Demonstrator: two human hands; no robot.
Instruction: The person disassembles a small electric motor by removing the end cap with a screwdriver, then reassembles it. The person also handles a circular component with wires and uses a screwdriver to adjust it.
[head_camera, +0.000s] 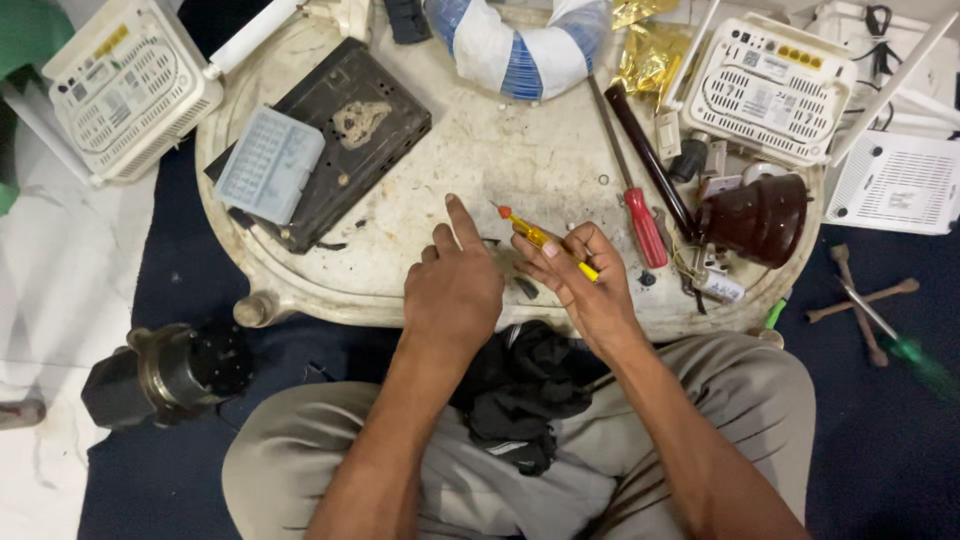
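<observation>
Right hand (590, 285) grips a yellow screwdriver (545, 240); left hand (455, 285) empty, forefinger pressing the table (480, 150).

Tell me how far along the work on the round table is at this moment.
Done: little shows as finished; a dark opened casing lies on the white round table. In hand: the right hand holds a small yellow screwdriver, while the left hand points its forefinger at the tabletop. Left: white router boxes and a red-handled screwdriver lie untouched.
</observation>
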